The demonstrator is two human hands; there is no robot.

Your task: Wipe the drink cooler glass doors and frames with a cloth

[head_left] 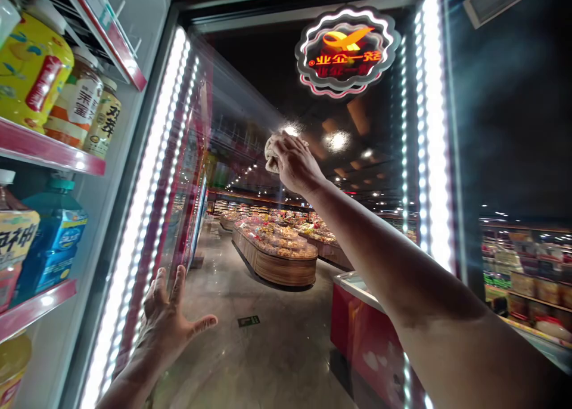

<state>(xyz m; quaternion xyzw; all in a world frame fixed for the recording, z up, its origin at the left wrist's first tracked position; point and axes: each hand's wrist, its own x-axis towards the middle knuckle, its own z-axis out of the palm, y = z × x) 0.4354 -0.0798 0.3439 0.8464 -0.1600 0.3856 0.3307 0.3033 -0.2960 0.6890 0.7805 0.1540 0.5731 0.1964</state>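
A glass door [250, 99] with bright light strips down both sides fills the middle of the view. My right hand [295, 161] grips a crumpled, light-coloured cloth [271, 152] and presses it to the upper part of the glass. Part of the cloth is hidden beneath the fingers. Lower down on the left, my left hand [170, 316] has its fingers spread beside the left light strip [147, 200] and holds nothing. Whether its palm touches the glass, I cannot tell. Wet-looking specks show on the pane near the cloth.
Shelves [49, 149] with bottled drinks stand close on the left, a blue bottle [60, 236] among them. A lit sign [348, 51] hangs at the door's top. Through the glass appear a wood-sided display stand [277, 263] and a red chest [366, 337].
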